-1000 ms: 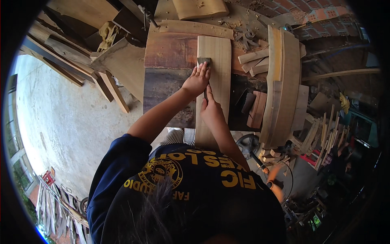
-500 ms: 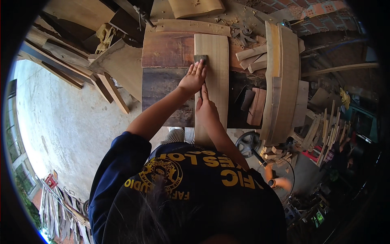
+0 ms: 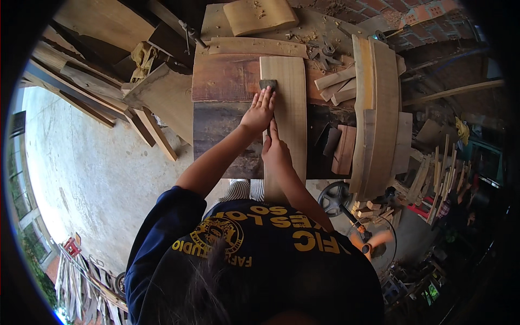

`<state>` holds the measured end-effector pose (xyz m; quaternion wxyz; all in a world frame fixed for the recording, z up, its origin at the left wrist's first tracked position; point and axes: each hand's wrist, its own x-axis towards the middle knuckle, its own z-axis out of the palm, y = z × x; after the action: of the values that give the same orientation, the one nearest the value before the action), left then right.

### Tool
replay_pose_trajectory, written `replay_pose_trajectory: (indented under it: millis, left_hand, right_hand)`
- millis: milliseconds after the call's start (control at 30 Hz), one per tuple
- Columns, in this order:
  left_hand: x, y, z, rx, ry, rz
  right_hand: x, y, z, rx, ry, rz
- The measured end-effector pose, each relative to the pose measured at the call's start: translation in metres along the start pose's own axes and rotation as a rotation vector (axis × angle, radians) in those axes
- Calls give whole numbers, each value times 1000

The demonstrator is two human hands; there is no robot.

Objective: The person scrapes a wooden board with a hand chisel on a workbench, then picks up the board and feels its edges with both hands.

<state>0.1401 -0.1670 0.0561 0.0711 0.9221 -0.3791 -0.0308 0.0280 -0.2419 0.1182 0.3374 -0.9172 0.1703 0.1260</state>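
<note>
A long pale board [image 3: 287, 76] lies lengthwise on the bench of reddish and dark planks [image 3: 219, 73]. On the board's left part is a dark flat-bladed hand tool [image 3: 268, 83]. My left hand [image 3: 258, 112] lies on it with fingers stretched flat, fingertips at the blade. Below it my right hand [image 3: 276, 150] is wrapped round the tool's narrow handle, index finger extended along it toward the blade. The handle is mostly hidden by my hands.
Offcuts [image 3: 338, 86], a reddish block [image 3: 344, 149] and long boards [image 3: 379, 119] lie at the right. A curved wooden piece [image 3: 257, 16] and shavings lie at the back. Below right are a handwheel [image 3: 331, 197] and stacked sticks. Planks [image 3: 154, 132] lean at the left.
The view has shifted, so the bench sits slightly lower in the picture. The tool and both hands are slightly nearer the board's far end, in the same grip.
</note>
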Motion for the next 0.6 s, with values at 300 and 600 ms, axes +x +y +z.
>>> replay_pose_trajectory:
  millis: [300, 600]
  left_hand:
    - [30, -27, 14, 13, -38, -8]
    - [-66, 52, 1, -120, -60, 26]
  right_hand:
    - [33, -8, -1, -88, 9, -13]
    - [-81, 31, 0, 116, -19, -88]
